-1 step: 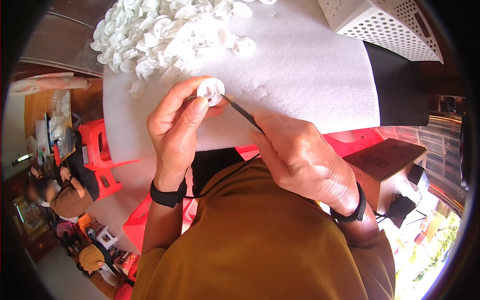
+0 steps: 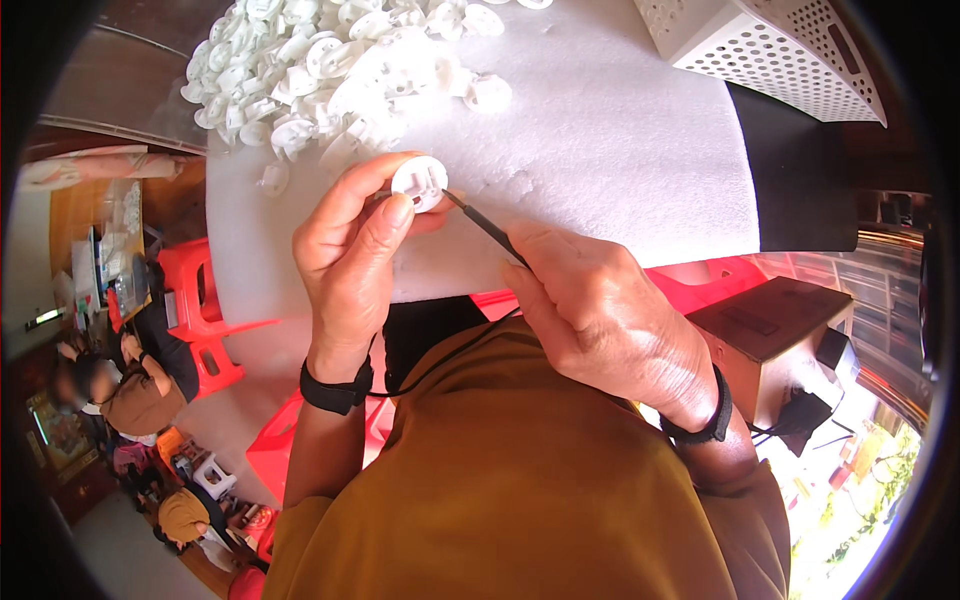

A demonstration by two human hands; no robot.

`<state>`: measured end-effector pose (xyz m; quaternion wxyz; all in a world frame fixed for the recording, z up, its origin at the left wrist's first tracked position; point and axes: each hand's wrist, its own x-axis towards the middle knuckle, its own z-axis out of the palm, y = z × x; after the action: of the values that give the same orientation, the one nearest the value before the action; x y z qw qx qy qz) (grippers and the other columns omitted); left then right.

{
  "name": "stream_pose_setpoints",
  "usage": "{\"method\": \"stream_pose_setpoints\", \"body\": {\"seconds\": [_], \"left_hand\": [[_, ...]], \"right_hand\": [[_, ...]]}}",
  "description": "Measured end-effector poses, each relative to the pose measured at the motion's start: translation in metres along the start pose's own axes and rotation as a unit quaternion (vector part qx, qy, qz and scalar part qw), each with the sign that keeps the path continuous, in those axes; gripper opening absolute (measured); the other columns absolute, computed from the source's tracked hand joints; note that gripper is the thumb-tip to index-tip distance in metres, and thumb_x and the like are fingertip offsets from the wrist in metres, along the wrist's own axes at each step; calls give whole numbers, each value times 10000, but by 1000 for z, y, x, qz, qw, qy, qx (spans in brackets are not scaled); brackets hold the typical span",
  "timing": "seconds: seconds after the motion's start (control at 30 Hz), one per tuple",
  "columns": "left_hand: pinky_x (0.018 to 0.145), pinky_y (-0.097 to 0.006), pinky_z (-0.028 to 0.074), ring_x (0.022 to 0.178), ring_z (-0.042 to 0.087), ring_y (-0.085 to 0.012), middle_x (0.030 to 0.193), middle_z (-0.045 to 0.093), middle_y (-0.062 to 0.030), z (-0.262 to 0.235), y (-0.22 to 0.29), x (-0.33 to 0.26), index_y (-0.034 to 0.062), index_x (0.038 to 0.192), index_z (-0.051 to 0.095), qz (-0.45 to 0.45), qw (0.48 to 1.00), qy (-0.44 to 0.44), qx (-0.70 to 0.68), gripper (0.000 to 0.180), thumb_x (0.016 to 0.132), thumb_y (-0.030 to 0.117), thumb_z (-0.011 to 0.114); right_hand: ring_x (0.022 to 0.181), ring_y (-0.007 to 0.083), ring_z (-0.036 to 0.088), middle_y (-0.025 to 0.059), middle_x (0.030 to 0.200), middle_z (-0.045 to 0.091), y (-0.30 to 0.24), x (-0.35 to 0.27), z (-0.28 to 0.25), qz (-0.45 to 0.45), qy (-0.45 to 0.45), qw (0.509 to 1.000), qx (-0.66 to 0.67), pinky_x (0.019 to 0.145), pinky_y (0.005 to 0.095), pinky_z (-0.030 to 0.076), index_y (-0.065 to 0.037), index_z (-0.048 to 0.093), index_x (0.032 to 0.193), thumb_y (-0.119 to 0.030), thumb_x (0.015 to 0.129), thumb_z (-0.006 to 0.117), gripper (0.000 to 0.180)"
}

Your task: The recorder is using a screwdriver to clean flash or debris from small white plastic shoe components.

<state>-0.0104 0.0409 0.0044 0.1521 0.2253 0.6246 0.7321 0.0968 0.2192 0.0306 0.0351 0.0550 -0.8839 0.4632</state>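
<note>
Between its thumb and fingers, my left hand (image 2: pixel 345 250) grips a small round white plastic part (image 2: pixel 420 180), its recessed face turned up. My right hand (image 2: pixel 600 310) is closed round a slim dark-handled tool (image 2: pixel 487 227) with a thin pointed metal tip. That tip meets the right edge of the white part; whether it cuts or only touches cannot be made out. Beyond my left hand lies a heap of similar white plastic parts (image 2: pixel 330 70), several of them loose at its edge.
White foam sheeting (image 2: pixel 620 170) covers the table. A perforated white basket (image 2: pixel 780 60) stands at the far right. Red plastic stools (image 2: pixel 195 300) are at the left, and a cardboard box (image 2: pixel 770 320) sits to my right. Other people (image 2: pixel 140 395) sit at the left.
The white part and my left fingertips have shifted very slightly left. Both grips stay the same.
</note>
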Motion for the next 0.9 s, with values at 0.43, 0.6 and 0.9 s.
{"method": "stream_pose_setpoints", "body": {"seconds": [0.43, 0.6, 0.9], "left_hand": [[842, -334, 544, 976, 645, -273, 1154, 605, -208, -1, 2, 2, -69, 1214, 517, -13, 999, -20, 25, 306, 948, 76, 474], [814, -328, 550, 951, 648, -239, 1095, 630, -163, 2, 3, 2, -72, 1167, 558, -6, 1000, -2, 6, 263, 945, 60, 511], [808, -310, 550, 953, 652, -243, 1105, 627, -171, -2, 2, 1, -65, 1188, 546, -15, 1000, -4, 12, 275, 947, 56, 491]], "right_hand": [[679, 411, 559, 208, 711, 538, 1, 4, 0, 5, 9, 999, 36, 596, 435, 450, 32, 541, 952, -7, 861, 555, 100], [675, 409, 563, 205, 705, 539, 0, 9, 1, -1, -1, 1000, 25, 588, 436, 448, 39, 539, 959, 1, 860, 550, 107], [722, 393, 619, 190, 777, 577, -9, 16, -4, 18, -48, 999, -21, 621, 460, 516, 25, 479, 874, 29, 784, 524, 100]]}}
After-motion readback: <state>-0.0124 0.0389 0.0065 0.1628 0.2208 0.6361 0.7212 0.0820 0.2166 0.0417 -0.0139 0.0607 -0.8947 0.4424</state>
